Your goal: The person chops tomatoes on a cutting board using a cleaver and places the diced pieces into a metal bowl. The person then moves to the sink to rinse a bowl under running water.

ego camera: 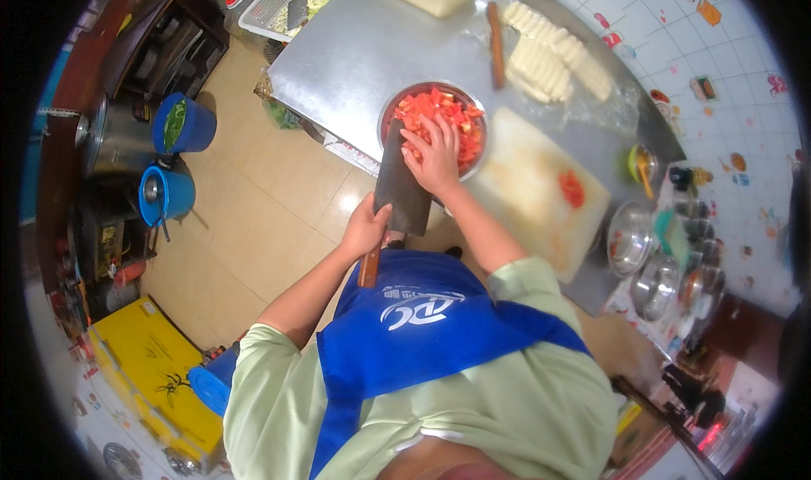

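Note:
My left hand point(365, 225) grips a cleaver by its wooden handle, near the table's front edge. The cleaver's dark, wide blade point(403, 185) is tilted, its far end over the rim of a round metal bowl point(484, 153). Chopped red tomatoes point(437, 103) fill the bowl. My right hand point(436, 154) is at the bowl, fingers spread over the tomatoes and beside the blade; whether the fingertips touch the blade I cannot tell. Right of the bowl lies a white cutting board point(516, 182), wet and stained, with a small heap of chopped tomato point(571, 189) on it.
Pale dough strips point(538, 56) and a wooden rolling pin point(495, 46) lie on the steel table point(355, 56). A white basket point(253, 19) of shredded vegetables stands at the far left corner. Metal bowls point(630, 238) stand at right. Blue buckets point(180, 192) stand on the floor at left.

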The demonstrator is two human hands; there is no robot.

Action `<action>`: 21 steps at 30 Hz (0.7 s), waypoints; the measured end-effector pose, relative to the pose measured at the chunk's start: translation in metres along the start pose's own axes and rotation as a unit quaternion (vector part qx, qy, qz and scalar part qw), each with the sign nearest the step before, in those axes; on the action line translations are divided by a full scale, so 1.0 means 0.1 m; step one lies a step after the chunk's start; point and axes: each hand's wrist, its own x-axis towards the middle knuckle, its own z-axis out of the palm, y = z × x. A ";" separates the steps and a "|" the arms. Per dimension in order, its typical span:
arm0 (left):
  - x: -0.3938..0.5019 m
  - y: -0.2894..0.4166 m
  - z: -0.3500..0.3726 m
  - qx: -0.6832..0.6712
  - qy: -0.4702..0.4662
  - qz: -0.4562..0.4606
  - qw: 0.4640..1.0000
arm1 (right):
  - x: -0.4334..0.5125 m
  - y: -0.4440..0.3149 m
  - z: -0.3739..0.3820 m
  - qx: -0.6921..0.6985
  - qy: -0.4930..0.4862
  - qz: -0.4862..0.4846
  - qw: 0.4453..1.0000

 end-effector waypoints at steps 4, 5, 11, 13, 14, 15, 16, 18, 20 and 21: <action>-0.23 -0.12 -0.30 0.006 0.011 -0.010 1.000 | 0.05 0.06 0.10 -0.031 -0.010 0.002 0.999; -0.27 -0.15 -0.36 -0.004 0.019 -0.016 1.000 | 0.07 0.09 0.09 -0.030 -0.012 0.003 0.999; -0.31 -0.20 -0.56 -0.025 0.073 0.017 0.997 | 0.23 0.67 -0.08 0.006 0.075 0.144 0.987; -0.25 -0.16 -0.55 -0.041 0.075 0.027 0.996 | 0.23 0.86 -0.07 0.058 0.026 0.239 0.969; -0.23 -0.14 -0.52 -0.027 0.080 0.028 0.996 | 0.19 0.88 -0.03 0.014 0.015 0.207 0.978; -0.20 -0.11 -0.49 -0.033 0.076 0.039 0.996 | 0.16 0.92 -0.01 0.027 0.017 0.171 0.985; -0.18 -0.08 -0.45 -0.036 0.075 0.043 0.996 | 0.13 0.92 0.02 0.039 -0.005 0.167 0.985; -0.13 -0.02 -0.37 -0.033 0.066 0.055 0.996 | 0.06 0.92 0.02 0.066 -0.007 0.179 0.982; -0.06 0.04 -0.25 -0.018 0.047 0.060 0.997 | -0.02 0.95 -0.04 0.135 0.051 0.168 0.975; -0.03 0.07 -0.19 -0.004 0.025 0.053 0.998 | -0.08 0.99 -0.12 0.163 0.089 0.158 0.970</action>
